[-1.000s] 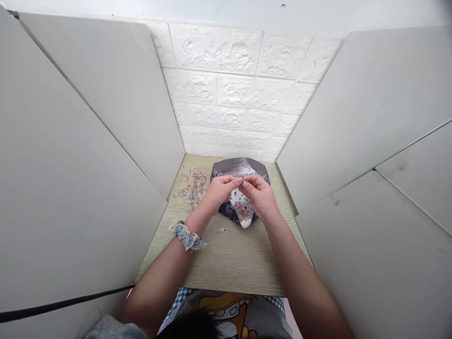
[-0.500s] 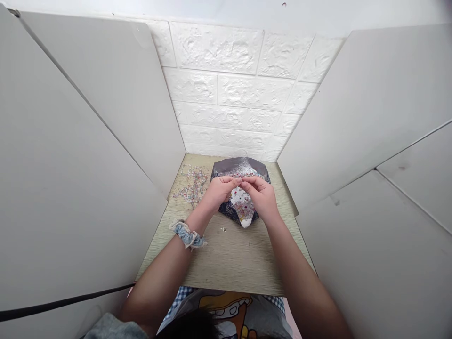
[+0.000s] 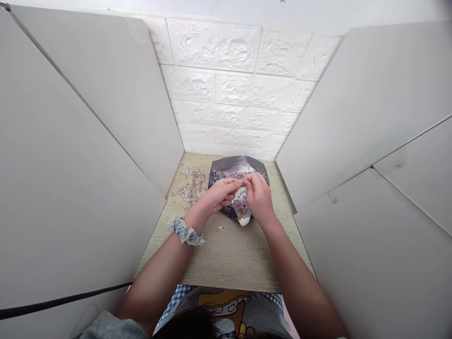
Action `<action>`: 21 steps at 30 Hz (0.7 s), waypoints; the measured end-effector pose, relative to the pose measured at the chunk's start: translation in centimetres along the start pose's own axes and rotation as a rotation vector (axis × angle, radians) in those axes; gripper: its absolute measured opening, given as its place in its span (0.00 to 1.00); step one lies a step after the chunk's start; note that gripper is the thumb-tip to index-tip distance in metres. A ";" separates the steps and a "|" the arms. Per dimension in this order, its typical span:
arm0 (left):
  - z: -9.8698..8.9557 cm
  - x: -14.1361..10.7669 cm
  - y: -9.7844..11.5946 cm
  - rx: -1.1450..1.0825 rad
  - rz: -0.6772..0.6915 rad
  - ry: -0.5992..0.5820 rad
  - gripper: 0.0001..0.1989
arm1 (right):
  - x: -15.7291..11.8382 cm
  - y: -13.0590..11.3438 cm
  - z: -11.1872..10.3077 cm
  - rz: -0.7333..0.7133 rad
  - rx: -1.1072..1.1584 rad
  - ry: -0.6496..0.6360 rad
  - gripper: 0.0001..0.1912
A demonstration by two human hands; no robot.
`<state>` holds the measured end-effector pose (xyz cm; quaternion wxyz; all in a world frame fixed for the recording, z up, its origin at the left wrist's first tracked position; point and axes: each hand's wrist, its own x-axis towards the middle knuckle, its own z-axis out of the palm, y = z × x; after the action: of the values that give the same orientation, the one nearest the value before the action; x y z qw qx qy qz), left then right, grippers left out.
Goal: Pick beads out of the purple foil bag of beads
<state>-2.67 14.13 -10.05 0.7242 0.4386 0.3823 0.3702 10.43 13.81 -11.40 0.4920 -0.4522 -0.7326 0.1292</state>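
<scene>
— What are the hands on?

— Both are raised just above the foil bag [image 3: 237,165], which lies open on the wooden table [image 3: 229,254]. The left hand [image 3: 216,195] and right hand [image 3: 259,197] meet fingertip to fingertip over the bag's mouth, each pinched narrow on something very small, probably a bead or a thread; it is too tiny to tell.

— And in the bag?

— A heap of small mixed-colour beads [image 3: 241,206], pink, clear and yellow, spilling toward the bag's near, white end.

— What lies around the bag?

— Left of it, near the table's far corner, a loose tangle of beaded strands [image 3: 191,183]. Just in front of the bag, one small stray bead [image 3: 222,228] sits alone on the wood. On the left wrist, nearer than the bag, a blue scrunchie [image 3: 186,232].

— The room?

— Plain white panels [image 3: 88,155] close in on both sides of the bag; behind it stands a white embossed brick wall [image 3: 233,89].
</scene>
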 end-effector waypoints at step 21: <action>-0.5 0.0 0.5 0.082 0.048 0.135 0.12 | 0.2 1.2 -0.2 0.053 -0.205 -0.169 0.10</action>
<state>-3.16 14.45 -9.76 0.6689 0.4513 0.4344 0.4002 11.23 14.56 -11.93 0.3764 -0.5068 -0.7685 0.1043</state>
